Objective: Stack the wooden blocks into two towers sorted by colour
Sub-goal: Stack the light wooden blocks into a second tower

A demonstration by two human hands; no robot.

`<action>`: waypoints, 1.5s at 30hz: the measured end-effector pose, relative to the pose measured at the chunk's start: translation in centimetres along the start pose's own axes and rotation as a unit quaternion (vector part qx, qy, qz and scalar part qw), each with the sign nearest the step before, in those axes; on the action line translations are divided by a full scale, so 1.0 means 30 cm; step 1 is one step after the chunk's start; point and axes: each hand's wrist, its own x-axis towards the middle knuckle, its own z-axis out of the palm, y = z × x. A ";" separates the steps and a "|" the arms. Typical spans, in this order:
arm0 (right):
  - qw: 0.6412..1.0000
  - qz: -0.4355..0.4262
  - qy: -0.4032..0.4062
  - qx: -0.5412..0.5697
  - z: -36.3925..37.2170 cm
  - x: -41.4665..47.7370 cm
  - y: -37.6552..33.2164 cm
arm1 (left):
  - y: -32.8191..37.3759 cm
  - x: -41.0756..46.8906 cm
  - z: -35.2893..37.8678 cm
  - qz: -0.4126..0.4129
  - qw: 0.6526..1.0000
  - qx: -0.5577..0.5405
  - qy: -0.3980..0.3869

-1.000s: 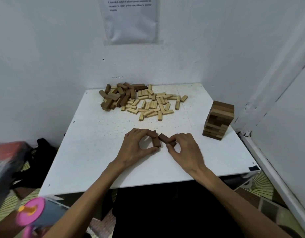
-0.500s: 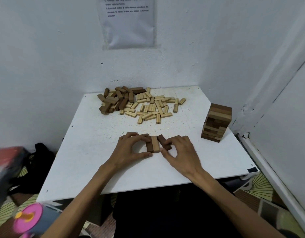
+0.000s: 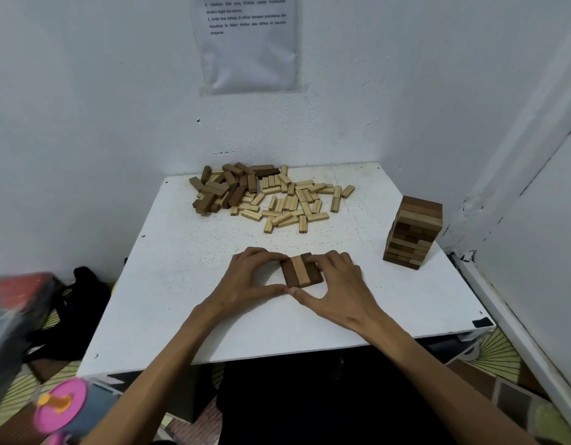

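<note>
Three brown blocks (image 3: 302, 271) lie side by side as a flat row on the white table (image 3: 181, 277), near its front middle. My left hand (image 3: 252, 277) holds the row from the left, fingers on the far end and thumb at the near end. My right hand (image 3: 338, 284) holds it from the right the same way; both thumbs meet at the near edge. A loose pile of dark blocks (image 3: 226, 191) lies at the back left, with pale blocks (image 3: 294, 203) spread beside it.
A mixed-colour tower (image 3: 412, 232) stands at the table's right edge, close to the wall. White walls close in behind and on the right. A pink and blue object (image 3: 59, 409) and a dark bag (image 3: 82, 290) sit low on the left, off the table.
The third block, angled in my right hand before, now lies flush with the other two. Both hands have closed in around the row.
</note>
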 end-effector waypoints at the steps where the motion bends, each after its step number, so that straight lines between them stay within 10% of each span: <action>1: 1.000 0.002 0.002 -0.005 0.002 0.002 0.001 | -0.002 0.000 0.001 0.000 1.000 -0.002 0.000; 15: 0.971 -0.084 -0.197 0.107 -0.109 0.144 0.126 | 0.019 0.012 0.039 0.013 1.000 0.018 0.020; 45: 0.970 -0.168 -0.048 0.170 -0.108 0.091 0.099 | 0.089 0.045 -0.009 0.088 0.993 -0.076 -0.004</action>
